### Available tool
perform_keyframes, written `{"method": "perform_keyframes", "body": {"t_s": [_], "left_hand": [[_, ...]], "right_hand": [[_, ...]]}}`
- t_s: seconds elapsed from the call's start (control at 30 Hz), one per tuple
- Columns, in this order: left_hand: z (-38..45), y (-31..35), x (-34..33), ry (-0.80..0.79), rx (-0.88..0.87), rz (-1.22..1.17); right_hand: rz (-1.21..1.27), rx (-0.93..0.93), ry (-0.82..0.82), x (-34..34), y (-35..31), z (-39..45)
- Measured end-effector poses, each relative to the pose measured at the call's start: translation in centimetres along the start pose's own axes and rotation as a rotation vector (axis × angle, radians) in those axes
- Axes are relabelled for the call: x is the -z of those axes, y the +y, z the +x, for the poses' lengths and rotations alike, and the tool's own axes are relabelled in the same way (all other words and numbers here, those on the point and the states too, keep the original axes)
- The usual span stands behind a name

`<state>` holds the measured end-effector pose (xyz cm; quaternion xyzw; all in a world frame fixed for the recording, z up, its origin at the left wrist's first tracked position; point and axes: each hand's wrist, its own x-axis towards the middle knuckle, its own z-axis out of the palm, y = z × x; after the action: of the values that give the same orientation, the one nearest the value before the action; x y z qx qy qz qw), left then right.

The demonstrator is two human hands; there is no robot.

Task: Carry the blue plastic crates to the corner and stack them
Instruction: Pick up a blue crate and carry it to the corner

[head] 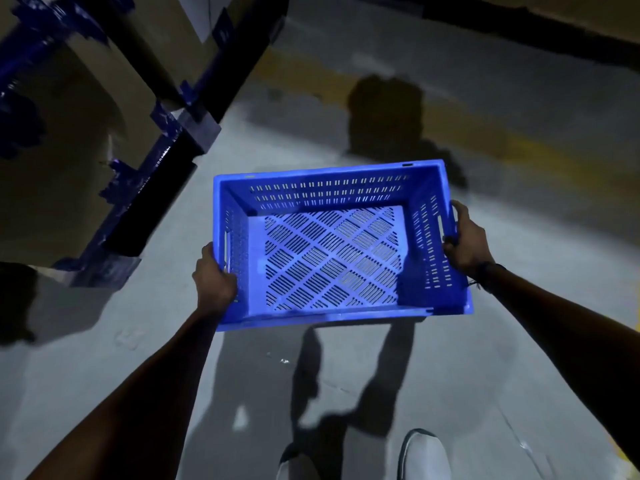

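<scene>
An empty blue plastic crate with slotted walls and a lattice bottom hangs level in front of me, above the concrete floor. My left hand grips its left short side at the handle slot. On the opposite short side my right hand holds the right handle, with a dark band on the wrist. No other crate shows in the frame.
Blue shelving uprights with brown cardboard boxes stand at the left. A yellow floor stripe runs across ahead. Grey concrete floor spreads below, with my white shoe at the bottom. The light is dim.
</scene>
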<state>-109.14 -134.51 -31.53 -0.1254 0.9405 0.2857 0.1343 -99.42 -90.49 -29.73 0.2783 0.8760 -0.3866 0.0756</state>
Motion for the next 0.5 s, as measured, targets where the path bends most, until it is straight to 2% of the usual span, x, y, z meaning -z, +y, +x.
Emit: {"method": "perform_keyframes", "body": {"t_s": [0.23, 0.5], "left_hand": [[-0.1, -0.6, -1.0, -0.005, 0.029, -0.026], [-1.2, -0.8, -1.8, 0.018, 0.020, -0.025]], "right_hand": [[0.005, 0.012, -0.002, -0.2, -0.2, 1.9], [-0.101, -0.036, 0.040, -0.4, 0.3, 2.3]]}}
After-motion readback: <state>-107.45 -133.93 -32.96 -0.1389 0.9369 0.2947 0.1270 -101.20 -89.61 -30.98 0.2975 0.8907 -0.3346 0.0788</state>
